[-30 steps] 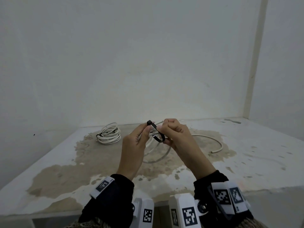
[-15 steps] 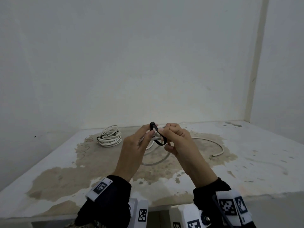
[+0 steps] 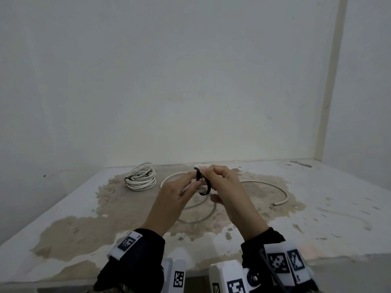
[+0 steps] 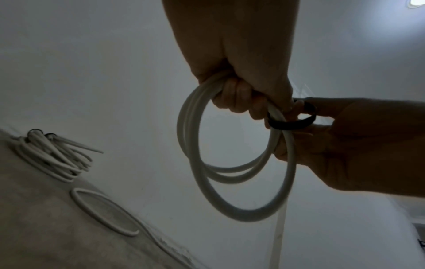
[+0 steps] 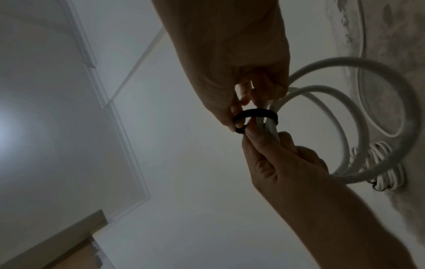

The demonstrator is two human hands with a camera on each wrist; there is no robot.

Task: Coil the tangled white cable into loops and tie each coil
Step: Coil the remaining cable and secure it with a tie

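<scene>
My left hand [image 3: 191,185] grips a small coil of white cable [image 4: 241,209] of about three loops, held in the air above the table. A black tie [image 3: 204,185] is looped loosely round the coil's strands beside my left fingers [image 4: 234,96]. My right hand [image 3: 209,176] pinches the black tie [image 5: 255,112] between thumb and fingertips, and my left thumb [image 5: 250,134] touches the tie's head. The cable's free length [image 3: 281,191] trails down and curves across the table.
A finished coil [image 3: 141,176], bound with dark ties, lies at the back left of the stained table [image 3: 317,218]. Loose cable loops [image 4: 103,213] lie under my hands. Walls stand close behind and to the right.
Both hands, still together at the tie and coil, have sunk slightly toward the table. Grips look unchanged, and the view has shifted a little.
</scene>
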